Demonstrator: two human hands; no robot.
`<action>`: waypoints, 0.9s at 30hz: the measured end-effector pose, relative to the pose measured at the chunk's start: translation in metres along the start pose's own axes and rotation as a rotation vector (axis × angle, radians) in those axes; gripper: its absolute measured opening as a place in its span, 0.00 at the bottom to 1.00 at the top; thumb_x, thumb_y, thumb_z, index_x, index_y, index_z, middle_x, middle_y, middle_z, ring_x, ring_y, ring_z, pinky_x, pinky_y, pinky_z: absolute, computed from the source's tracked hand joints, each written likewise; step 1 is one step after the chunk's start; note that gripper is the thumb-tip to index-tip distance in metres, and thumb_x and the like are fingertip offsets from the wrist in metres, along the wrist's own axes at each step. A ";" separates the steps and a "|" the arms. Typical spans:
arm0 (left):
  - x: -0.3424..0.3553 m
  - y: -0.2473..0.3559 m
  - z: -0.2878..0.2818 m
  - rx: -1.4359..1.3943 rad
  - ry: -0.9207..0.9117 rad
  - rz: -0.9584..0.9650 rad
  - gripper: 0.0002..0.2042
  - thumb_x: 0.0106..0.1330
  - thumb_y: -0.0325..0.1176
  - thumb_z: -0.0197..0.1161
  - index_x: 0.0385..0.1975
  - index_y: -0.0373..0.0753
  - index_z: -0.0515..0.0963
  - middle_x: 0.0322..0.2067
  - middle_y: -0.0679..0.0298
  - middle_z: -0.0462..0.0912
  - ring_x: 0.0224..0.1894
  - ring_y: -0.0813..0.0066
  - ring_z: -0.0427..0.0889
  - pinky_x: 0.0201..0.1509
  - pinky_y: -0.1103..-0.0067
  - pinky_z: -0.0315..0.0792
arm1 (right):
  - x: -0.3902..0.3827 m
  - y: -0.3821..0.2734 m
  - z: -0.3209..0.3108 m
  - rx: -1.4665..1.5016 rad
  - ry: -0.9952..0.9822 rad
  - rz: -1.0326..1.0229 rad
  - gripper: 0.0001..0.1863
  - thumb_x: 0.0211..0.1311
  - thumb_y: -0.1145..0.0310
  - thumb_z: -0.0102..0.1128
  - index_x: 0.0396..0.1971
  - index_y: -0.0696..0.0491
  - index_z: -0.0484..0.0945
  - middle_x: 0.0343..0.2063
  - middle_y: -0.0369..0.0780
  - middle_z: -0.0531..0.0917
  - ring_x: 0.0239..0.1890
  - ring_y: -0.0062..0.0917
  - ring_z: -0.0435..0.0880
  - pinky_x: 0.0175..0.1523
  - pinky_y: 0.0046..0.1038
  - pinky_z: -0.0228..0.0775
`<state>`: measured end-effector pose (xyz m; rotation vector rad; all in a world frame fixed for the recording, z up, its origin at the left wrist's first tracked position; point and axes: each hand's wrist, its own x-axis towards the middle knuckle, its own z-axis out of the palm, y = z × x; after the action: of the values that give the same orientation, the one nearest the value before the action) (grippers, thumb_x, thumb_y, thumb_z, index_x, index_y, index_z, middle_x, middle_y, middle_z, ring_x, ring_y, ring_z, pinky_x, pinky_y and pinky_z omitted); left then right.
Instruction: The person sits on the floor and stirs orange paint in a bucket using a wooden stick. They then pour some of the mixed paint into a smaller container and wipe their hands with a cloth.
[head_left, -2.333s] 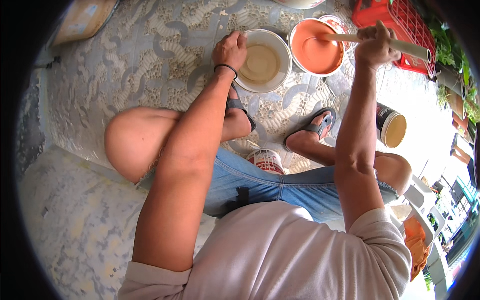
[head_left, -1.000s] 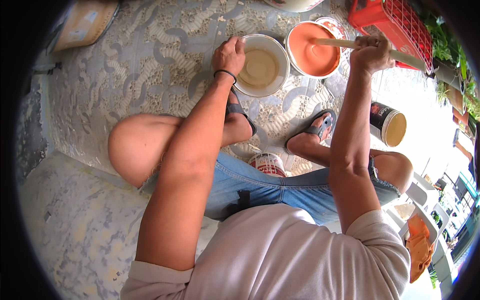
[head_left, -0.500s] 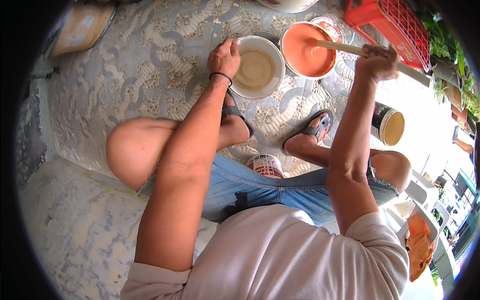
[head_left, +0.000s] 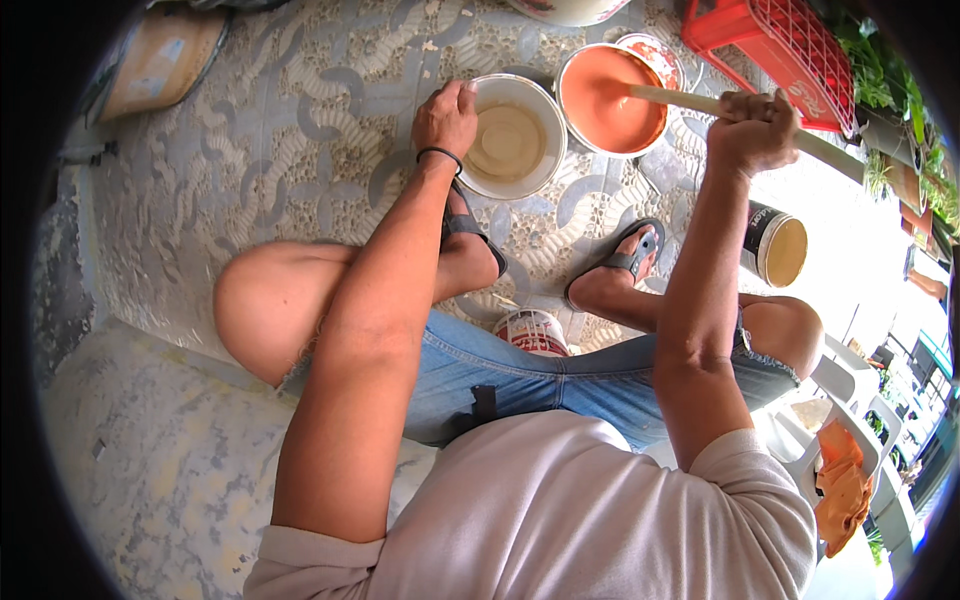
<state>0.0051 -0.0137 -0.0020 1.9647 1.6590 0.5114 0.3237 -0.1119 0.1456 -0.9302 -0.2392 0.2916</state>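
My left hand point(head_left: 444, 122) grips the rim of a white bucket point(head_left: 508, 140) of beige liquid, its thumb at the edge. Just right of it stands a bucket of orange paint point(head_left: 600, 105). A pale wooden stick point(head_left: 676, 97) has one end in the orange paint, and my right hand point(head_left: 752, 135) is wrapped round it farther along, out to the right of that bucket.
A red crate point(head_left: 720, 30) and plants point(head_left: 895, 95) line the upper right. A dark-labelled can point(head_left: 775, 250) lies or stands by my right leg, another container point(head_left: 530, 330) between my legs. A tan container point(head_left: 160, 65) is upper left. White chairs point(head_left: 840, 390) are at right.
My right hand has moved slightly down since earlier, with the stick shifting and its tip still in the orange paint. My left hand and the buckets sit a little lower and farther left in view.
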 end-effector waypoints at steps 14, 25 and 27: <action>0.001 -0.003 -0.001 0.001 -0.013 -0.011 0.17 0.74 0.50 0.53 0.48 0.47 0.82 0.45 0.51 0.87 0.49 0.44 0.84 0.52 0.55 0.77 | -0.008 0.002 0.004 -0.003 0.127 0.069 0.15 0.58 0.75 0.57 0.18 0.49 0.61 0.09 0.33 0.60 0.10 0.22 0.60 0.17 0.32 0.58; 0.001 0.011 -0.001 -0.023 -0.022 -0.005 0.17 0.74 0.50 0.53 0.46 0.47 0.82 0.43 0.51 0.87 0.48 0.44 0.85 0.51 0.55 0.77 | 0.023 -0.004 0.039 -0.255 -0.499 0.008 0.15 0.62 0.78 0.58 0.16 0.54 0.68 0.12 0.34 0.65 0.13 0.18 0.64 0.21 0.27 0.57; -0.001 0.005 -0.004 -0.008 -0.021 -0.021 0.17 0.74 0.51 0.53 0.46 0.47 0.82 0.43 0.51 0.87 0.48 0.44 0.85 0.51 0.55 0.77 | 0.012 0.018 0.025 -0.319 -0.576 0.069 0.16 0.63 0.78 0.59 0.15 0.54 0.68 0.13 0.33 0.66 0.14 0.17 0.64 0.21 0.25 0.57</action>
<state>0.0063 -0.0148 0.0044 1.9391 1.6604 0.4872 0.3244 -0.0791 0.1465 -1.1561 -0.8022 0.5967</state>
